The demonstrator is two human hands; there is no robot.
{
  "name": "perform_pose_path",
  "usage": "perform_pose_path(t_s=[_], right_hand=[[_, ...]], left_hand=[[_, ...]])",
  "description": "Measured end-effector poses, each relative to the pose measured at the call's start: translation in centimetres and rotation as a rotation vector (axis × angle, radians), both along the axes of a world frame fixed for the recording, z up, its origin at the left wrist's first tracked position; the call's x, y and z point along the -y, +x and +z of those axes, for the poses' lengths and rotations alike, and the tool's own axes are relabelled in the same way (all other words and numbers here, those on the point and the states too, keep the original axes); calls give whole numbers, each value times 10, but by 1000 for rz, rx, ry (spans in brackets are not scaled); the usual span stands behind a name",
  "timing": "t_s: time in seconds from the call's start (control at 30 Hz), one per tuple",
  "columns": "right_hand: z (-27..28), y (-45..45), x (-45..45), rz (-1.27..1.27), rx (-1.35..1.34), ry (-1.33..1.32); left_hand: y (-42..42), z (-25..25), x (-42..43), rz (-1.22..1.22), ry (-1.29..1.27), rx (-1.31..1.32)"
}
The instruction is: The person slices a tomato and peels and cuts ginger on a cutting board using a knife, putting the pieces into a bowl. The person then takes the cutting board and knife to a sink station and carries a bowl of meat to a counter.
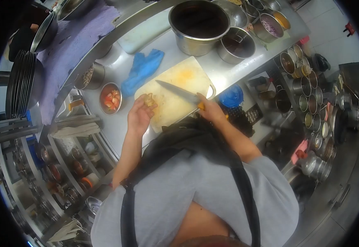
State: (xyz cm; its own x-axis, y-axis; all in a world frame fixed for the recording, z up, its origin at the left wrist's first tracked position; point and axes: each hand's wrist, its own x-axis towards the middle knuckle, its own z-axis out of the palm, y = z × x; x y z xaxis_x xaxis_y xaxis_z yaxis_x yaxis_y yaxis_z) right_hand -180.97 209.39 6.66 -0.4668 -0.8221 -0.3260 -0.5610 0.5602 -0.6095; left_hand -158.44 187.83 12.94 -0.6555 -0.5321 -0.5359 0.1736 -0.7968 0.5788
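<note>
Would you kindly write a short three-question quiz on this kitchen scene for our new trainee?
1. Which hand holds the knife?
2. True or false: the bowl with red pieces in it stands off the cutting board.
3. Which colour is the cloth beside the cutting board?
A) green
B) blue
C) orange

Key:
1. The right hand.
2. True; it stands on the metal counter.
3. B

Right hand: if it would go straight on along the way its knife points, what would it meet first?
Probably the blue cloth, just beyond the cutting board: the knife in the right hand points toward it. The blade's height is unclear, so it might pass above.
</note>
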Motion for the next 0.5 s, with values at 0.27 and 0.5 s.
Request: perform_pose_path(t_s=[0.27,0.5], right_hand=[[20,44,-15,-352,295,-243],[73,103,22,-157,270,-486]], left_hand=[[-16,-6,8,-123,-73,7],[3,-9,4,-277,-96,-29]])
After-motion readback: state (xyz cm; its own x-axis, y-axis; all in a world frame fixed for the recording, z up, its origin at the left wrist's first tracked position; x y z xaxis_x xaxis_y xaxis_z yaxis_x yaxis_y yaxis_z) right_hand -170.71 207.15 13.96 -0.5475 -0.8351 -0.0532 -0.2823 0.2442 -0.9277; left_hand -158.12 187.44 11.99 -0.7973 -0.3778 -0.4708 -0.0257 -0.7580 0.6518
